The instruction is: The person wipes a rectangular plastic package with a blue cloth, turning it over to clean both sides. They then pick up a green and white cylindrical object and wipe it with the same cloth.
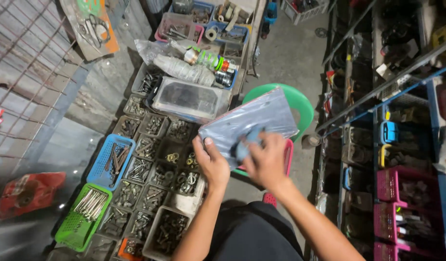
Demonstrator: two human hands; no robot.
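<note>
Both hands clamp on a flat clear plastic packet with a grey sheen (pixel 249 121), held in the air above a green round plastic stool (pixel 302 104). Left hand (pixel 212 162) has its grip closed on the packet's lower left corner, thumb on top. Right hand (pixel 266 162) pinches the near edge, fingers curled over a small blue-grey lump (pixel 244 145) that shows through the plastic; what that lump is cannot be told. From the head camera, the packet's long axis runs from lower left to upper right, its far corner pointing away toward the grey floor.

Left of the hands, a grid of small open trays of bolts, nuts and washers (pixel 153 174) sits low down, flanked by a blue plastic basket (pixel 109 162) and a green plastic basket (pixel 83 215). Beyond them lie a clear rectangular lidded box (pixel 189 99) and bundled clear bags (pixel 184 70). An orange card with gasket shapes (pixel 90 26) leans at upper left. Metal shelving with pink bins (pixel 402 188) stands at right.
</note>
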